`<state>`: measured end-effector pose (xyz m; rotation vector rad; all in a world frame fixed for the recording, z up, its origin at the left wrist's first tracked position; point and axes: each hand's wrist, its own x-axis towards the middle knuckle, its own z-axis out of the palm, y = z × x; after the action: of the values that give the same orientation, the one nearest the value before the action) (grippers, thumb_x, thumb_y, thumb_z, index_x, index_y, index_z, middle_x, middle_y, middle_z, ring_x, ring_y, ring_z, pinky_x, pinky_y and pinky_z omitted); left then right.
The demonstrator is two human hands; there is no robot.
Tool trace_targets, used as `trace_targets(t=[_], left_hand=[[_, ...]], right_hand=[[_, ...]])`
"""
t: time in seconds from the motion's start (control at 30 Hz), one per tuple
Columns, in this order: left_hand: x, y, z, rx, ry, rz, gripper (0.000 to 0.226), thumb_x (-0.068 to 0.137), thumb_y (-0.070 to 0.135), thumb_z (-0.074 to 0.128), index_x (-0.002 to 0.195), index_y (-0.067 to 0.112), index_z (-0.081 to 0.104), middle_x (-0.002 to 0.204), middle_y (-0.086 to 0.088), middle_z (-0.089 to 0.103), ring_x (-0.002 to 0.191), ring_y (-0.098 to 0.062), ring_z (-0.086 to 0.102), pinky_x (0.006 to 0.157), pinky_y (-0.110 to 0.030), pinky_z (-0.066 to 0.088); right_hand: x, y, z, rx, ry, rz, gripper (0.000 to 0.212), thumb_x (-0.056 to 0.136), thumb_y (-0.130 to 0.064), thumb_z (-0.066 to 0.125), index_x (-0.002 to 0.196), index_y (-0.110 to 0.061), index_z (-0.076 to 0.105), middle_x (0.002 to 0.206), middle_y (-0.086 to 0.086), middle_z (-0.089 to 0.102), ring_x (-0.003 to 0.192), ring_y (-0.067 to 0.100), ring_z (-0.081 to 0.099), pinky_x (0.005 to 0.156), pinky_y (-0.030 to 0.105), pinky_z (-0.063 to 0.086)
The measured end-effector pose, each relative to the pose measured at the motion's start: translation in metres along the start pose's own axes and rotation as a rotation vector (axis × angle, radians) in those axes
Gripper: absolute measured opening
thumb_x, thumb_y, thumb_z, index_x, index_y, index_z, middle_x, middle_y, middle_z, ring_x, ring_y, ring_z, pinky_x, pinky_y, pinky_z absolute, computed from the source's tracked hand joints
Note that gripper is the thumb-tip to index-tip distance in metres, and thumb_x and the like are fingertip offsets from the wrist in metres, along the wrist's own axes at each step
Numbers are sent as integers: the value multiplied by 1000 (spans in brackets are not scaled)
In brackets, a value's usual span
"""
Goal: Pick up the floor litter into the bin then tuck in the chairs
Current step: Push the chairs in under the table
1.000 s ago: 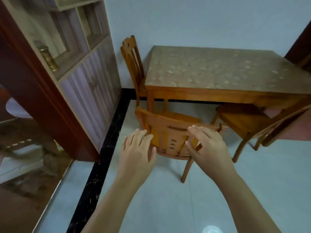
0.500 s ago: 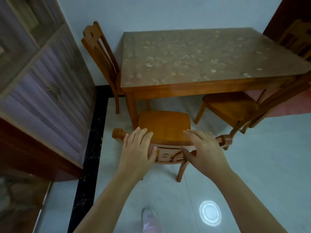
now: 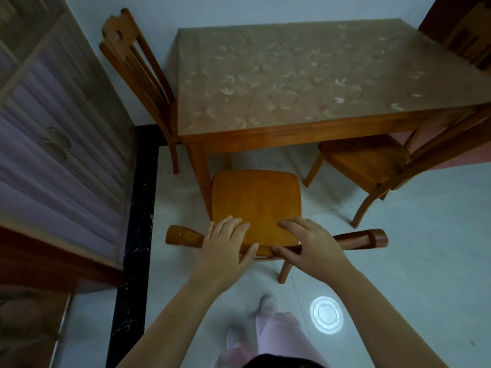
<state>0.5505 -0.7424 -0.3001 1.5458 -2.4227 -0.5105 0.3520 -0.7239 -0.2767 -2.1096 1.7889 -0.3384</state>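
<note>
Nearest, frame bottom: pink trouser legs (image 3: 279,338) and a blurred pale shoe (image 3: 233,338) on the pale grey tiled floor (image 3: 398,261).
floor, lower right of centre: round white light reflection (image 3: 326,318).
grip L: left hand (image 3: 225,248) grasps the top rail of the orange-brown wooden chair (image 3: 255,197), fingers laid over the rail, thumb hooked on its near side.
grip R: right hand (image 3: 310,248) grasps the same rail just right of it, same pose; thumb tips near each other, apart.
chair position: frame centre, upright, back toward the camera. The whole seat is in view, its far edge short of the table's near edge, beside the near left table leg.
left edge: wooden cabinet with ribbed purple-grey doors (image 3: 53,142); black marbled floor strip (image 3: 138,208) runs along its base.
table: rectangular wooden table with brown leaf-patterned top (image 3: 292,75), upper centre.
right of centre: second wooden chair (image 3: 366,160), turned at an angle, seat out by the table's near right corner.
upper left: third wooden chair (image 3: 132,62) at the table's left side, seat under the tabletop.
upper right corner: fourth chair back (image 3: 473,35), partly cut off.
</note>
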Motion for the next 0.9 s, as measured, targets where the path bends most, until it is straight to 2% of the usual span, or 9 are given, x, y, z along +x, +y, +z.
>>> trace_targets(t=[0.03, 0.1, 0.2, 0.43, 0.53, 0.63, 0.7, 0.77, 0.9], left_hand=[[3, 0, 1, -19, -29, -3, 70, 84, 58, 19, 129, 15, 50, 135, -4, 49, 130, -22, 37, 109, -39, 17], [6, 1, 4, -23, -48, 20, 72, 87, 62, 14, 125, 16, 54, 129, -4, 54, 123, -21, 46, 104, -39, 28], [6, 0, 7, 10, -24, 72, 68, 93, 58, 14, 108, 16, 65, 106, -2, 67, 98, -20, 62, 83, -36, 45], [10, -5, 5, -6, -58, 144, 56, 93, 54, 23, 97, 19, 66, 86, 3, 68, 75, -17, 63, 66, -35, 47], [10, -5, 6, 5, -77, 167, 54, 90, 58, 26, 98, 23, 67, 87, 5, 67, 78, -16, 62, 69, -34, 44], [11, -4, 1, 6, -171, 132, 82, 80, 74, 4, 113, 27, 62, 102, 5, 64, 93, -15, 58, 80, -31, 35], [14, -4, -1, 26, -252, 115, 90, 71, 81, -1, 121, 31, 55, 111, 8, 60, 101, -13, 54, 84, -29, 34], [18, -4, -5, 40, -318, 121, 84, 71, 82, 8, 125, 33, 51, 114, 9, 59, 102, -12, 52, 85, -28, 38], [27, 0, -17, -6, -505, 80, 59, 82, 69, 38, 131, 37, 45, 123, 8, 56, 106, -12, 51, 87, -28, 42]], right_hand=[[2, 1, 1, 23, -21, 2, 55, 81, -49, 60, 126, -18, 53, 121, 1, 59, 109, 22, 54, 90, 34, 44], [4, 3, 3, 47, -64, -2, 58, 81, -57, 53, 125, -21, 54, 120, -2, 59, 105, 18, 55, 85, 29, 45], [6, 7, 6, 64, -109, -23, 70, 75, -71, 34, 122, -25, 56, 114, -7, 61, 99, 14, 57, 75, 23, 43], [9, 10, 6, 17, -186, -96, 78, 70, -79, 23, 119, -28, 57, 107, -9, 64, 92, 9, 57, 65, 13, 32], [6, 11, 7, 25, -202, -113, 73, 71, -76, 22, 116, -31, 57, 101, -12, 65, 83, 4, 56, 60, 5, 24], [4, 13, 8, 0, -213, -133, 65, 74, -72, 26, 112, -32, 59, 94, -12, 66, 77, 3, 56, 57, 7, 26], [5, 14, 8, -6, -217, -133, 55, 79, -68, 35, 112, -31, 60, 95, -10, 66, 78, 6, 57, 59, 13, 34], [6, 13, 8, -2, -224, -128, 45, 83, -61, 46, 114, -31, 59, 99, -10, 65, 81, 7, 58, 64, 19, 41], [8, 11, 4, 3, -271, -102, 44, 84, -57, 50, 118, -31, 56, 107, -8, 64, 88, 9, 58, 75, 25, 48]])
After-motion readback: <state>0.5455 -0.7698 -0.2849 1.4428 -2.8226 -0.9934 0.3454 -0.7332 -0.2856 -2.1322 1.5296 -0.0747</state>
